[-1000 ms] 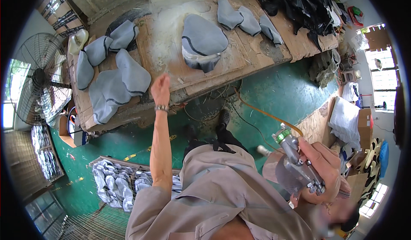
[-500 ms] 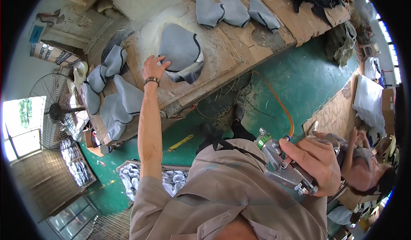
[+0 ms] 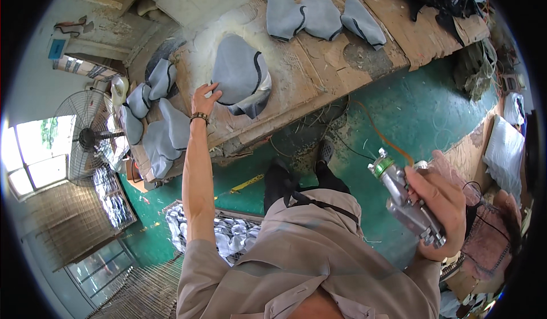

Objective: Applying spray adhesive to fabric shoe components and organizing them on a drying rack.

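A: Anything look sketchy here, left to right?

B: Can't tell if the fan (image 3: 85,138) is running, but if so, a gust could blow spray sideways. Then those loose grey pieces (image 3: 174,122) near the table (image 3: 299,71) edge: one bump might drop one.

A: And the hands?

B: Left hand (image 3: 206,99) has fingertips on the left side of the middle grey piece (image 3: 235,68), which is lying on the table. Can't tell if it's pinching or just resting. A careless tug could drag the piece crooked. The orange hose (image 3: 376,131) could snag and jerk the spray gun (image 3: 407,196). Right hand (image 3: 443,205) is wrapped round that gun, well apart from the piece; an accidental squeeze might mist the other hand.
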The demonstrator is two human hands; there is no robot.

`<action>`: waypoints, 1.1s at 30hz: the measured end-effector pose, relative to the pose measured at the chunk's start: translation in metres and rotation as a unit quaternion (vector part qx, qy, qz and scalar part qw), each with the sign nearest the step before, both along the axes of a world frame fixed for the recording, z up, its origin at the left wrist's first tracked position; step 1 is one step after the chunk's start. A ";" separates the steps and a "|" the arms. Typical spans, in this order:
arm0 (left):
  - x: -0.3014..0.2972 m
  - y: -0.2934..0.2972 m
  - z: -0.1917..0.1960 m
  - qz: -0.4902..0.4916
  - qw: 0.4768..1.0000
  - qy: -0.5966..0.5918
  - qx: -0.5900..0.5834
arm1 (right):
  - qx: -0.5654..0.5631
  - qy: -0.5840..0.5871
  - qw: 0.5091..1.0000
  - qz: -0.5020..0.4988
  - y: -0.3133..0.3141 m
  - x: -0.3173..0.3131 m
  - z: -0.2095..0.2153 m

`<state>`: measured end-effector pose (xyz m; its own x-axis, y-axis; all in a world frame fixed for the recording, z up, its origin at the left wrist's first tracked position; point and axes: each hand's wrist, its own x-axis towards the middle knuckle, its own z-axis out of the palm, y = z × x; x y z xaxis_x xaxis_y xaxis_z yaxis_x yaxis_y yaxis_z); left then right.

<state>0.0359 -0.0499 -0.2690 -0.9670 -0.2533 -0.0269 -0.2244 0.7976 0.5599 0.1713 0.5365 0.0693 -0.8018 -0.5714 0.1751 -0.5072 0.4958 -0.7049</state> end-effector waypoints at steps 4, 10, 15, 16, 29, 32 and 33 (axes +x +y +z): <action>0.002 0.004 -0.003 0.007 1.000 0.008 0.021 | 0.013 0.013 1.000 0.008 -0.002 -0.014 0.003; 0.008 0.008 -0.005 0.022 0.997 0.023 0.067 | 0.017 -0.058 0.997 0.048 -0.018 -0.038 0.013; 0.008 0.015 0.000 0.021 0.994 0.021 0.103 | -0.016 -0.037 0.999 -0.010 -0.057 -0.037 0.019; 0.009 0.018 0.001 0.046 0.985 0.041 0.161 | -0.006 -0.020 0.999 -0.033 -0.066 -0.036 0.019; 0.189 0.006 -0.054 0.277 0.855 0.207 0.385 | 0.017 0.003 0.998 -0.059 -0.137 -0.031 0.037; 0.247 0.018 -0.084 0.324 0.838 0.160 0.408 | 0.034 0.009 0.997 -0.068 -0.136 -0.032 0.041; 0.263 0.020 -0.091 0.358 0.817 0.135 0.431 | 0.035 0.008 0.997 -0.067 -0.135 -0.031 0.041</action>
<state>0.2985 -0.0298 -0.3602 -0.5795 -0.7562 -0.3039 -0.2367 -0.2007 0.9506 0.1403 0.4011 0.1103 -0.8690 -0.4709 0.1516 -0.4441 0.6075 -0.6586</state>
